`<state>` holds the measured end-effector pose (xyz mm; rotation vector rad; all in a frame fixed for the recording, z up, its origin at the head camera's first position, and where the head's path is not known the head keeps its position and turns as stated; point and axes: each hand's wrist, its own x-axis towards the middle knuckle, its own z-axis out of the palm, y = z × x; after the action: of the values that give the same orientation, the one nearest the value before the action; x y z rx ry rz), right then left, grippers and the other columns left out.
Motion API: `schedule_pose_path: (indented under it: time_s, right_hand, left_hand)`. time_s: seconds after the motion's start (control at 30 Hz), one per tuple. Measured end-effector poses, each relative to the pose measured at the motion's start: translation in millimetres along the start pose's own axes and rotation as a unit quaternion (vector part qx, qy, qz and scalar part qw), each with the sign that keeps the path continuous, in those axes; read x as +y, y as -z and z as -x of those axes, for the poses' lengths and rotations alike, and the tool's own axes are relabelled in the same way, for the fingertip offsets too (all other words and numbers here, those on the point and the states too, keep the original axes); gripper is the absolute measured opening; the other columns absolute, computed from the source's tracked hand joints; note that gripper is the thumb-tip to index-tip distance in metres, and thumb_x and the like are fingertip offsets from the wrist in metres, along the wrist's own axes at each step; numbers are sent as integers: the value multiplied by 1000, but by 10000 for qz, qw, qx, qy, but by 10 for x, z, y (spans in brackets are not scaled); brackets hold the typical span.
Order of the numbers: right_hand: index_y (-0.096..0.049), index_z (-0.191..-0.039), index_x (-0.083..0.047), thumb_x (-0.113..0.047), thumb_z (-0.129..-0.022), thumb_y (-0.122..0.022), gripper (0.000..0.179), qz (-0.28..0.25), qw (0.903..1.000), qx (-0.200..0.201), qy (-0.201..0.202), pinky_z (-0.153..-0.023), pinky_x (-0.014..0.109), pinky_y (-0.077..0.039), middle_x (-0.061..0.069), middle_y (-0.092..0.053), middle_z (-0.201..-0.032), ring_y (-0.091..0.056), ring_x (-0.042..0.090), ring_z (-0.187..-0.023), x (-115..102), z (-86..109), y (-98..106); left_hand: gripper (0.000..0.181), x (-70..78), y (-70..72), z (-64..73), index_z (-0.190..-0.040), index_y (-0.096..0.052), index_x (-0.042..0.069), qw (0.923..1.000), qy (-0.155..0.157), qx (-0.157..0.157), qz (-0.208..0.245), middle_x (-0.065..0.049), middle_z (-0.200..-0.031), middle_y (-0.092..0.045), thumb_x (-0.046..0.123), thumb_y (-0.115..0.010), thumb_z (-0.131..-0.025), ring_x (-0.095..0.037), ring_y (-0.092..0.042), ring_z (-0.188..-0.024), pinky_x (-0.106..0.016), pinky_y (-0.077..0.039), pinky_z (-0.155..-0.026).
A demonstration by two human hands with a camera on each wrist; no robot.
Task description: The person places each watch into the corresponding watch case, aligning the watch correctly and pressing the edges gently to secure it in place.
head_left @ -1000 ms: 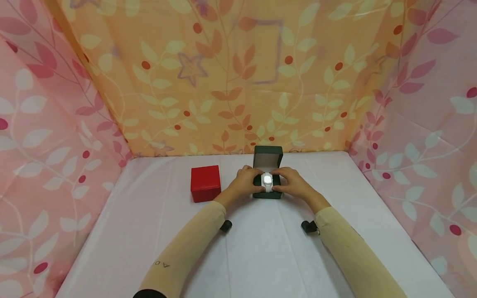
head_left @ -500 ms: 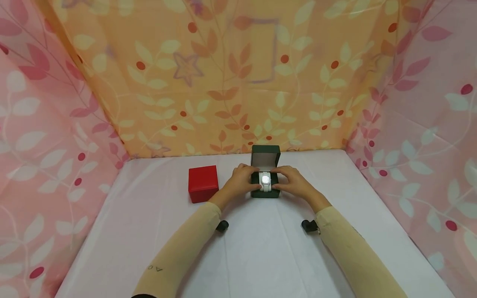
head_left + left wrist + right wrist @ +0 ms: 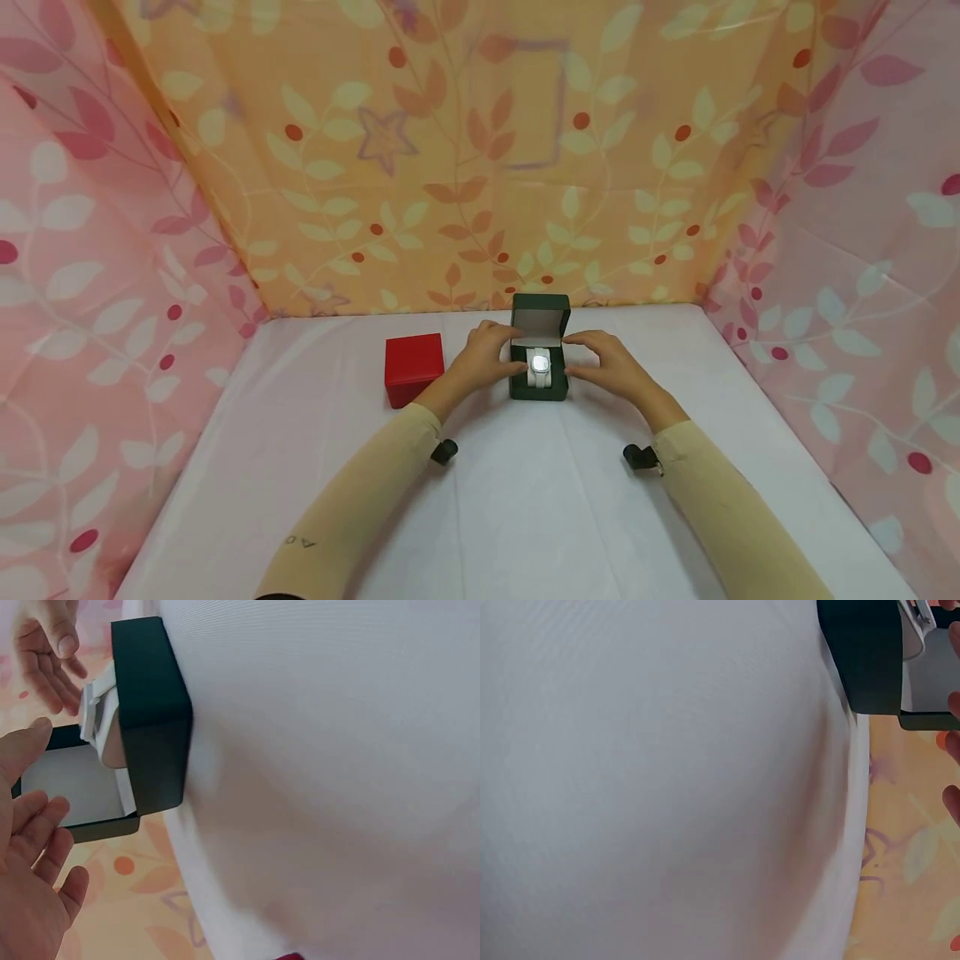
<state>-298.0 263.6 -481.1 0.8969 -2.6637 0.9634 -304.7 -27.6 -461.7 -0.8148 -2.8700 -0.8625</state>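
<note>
A white wristwatch [image 3: 539,364] sits in a dark green watch box [image 3: 540,393] whose lid [image 3: 541,302] stands raised at the back. My left hand [image 3: 486,358] is at the box's left side, fingers loosely bent and holding nothing, the thumb reaching over the box's left edge. On the opposite side, my right hand [image 3: 609,363] has its thumb and fingers spread apart near the right edge. The left wrist view shows both hands off the watch [image 3: 101,712]. In the right wrist view only fingertips [image 3: 952,801] of the right hand appear, beside the box [image 3: 862,660].
A closed red box [image 3: 414,367] stands left of the green one, partly behind the left forearm. The white-covered table [image 3: 525,500] is bounded by a yellow patterned curtain [image 3: 450,167] behind and pink ones at the sides.
Both hands have let go of the watch and drawn apart, the left hand leftward and the right hand rightward. The watch stays in the box.
</note>
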Motion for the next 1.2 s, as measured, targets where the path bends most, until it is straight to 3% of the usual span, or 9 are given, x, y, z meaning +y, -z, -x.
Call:
schedule_pose_path:
  time_s: [0.17,0.4,0.7,0.87,1.03,1.2]
  right_hand:
    - [-65,-134,-9,-26,-85,-86,56,93,9999,109,57,-109,57,-42,10,-66,-134,-56,34,-129,-1,12,97]
    - [-65,-134,-9,-27,-85,-86,56,238,9993,279,69,-109,59,-42,10,-66,-134,-55,35,-130,-11,-8,255]
    - [-65,-134,-11,-24,-83,-87,56,261,9988,416,-19,-112,60,-40,10,-64,-139,-54,34,-134,0,-86,396]
    - [-65,-134,-11,-22,-83,-87,57,79,9987,495,-23,-113,60,-38,11,-61,-142,-51,35,-137,9,-153,479]
    - [-65,-135,-10,-23,-84,-87,57,-11,9985,511,-210,-113,60,-37,9,-63,-139,-50,34,-136,50,-224,559]
    - [-63,-138,-11,-26,-85,-85,59,-60,9981,409,-457,-114,58,-37,8,-62,-141,-50,32,-136,83,-289,603]
  left_hand:
    - [66,11,120,26,-144,-58,13,9999,4,102,64,-7,-140,-61,41,-80,-89,-26,-42,-135,-48,-37,-111]
    - [65,-15,258,0,-144,-59,16,9987,78,513,15,-2,-142,-61,41,-81,-88,-28,-32,-149,-55,-32,-118]
    - [65,-26,354,-73,-144,-58,20,9966,270,745,209,-2,-138,-60,36,-83,-87,-24,-41,-136,-50,-48,-105]
    - [64,-24,406,-149,-143,-59,16,9962,318,789,182,-3,-138,-61,35,-83,-87,-24,-42,-133,-49,-46,-107]
    - [70,-26,440,-239,-148,-55,21,9956,280,872,188,-1,-145,-59,37,-83,-87,-24,-41,-133,-48,-41,-109]
    - [72,-39,445,-317,-150,-53,25,9957,308,825,269,0,-147,-57,39,-84,-86,-22,-41,-133,-49,-45,-106]
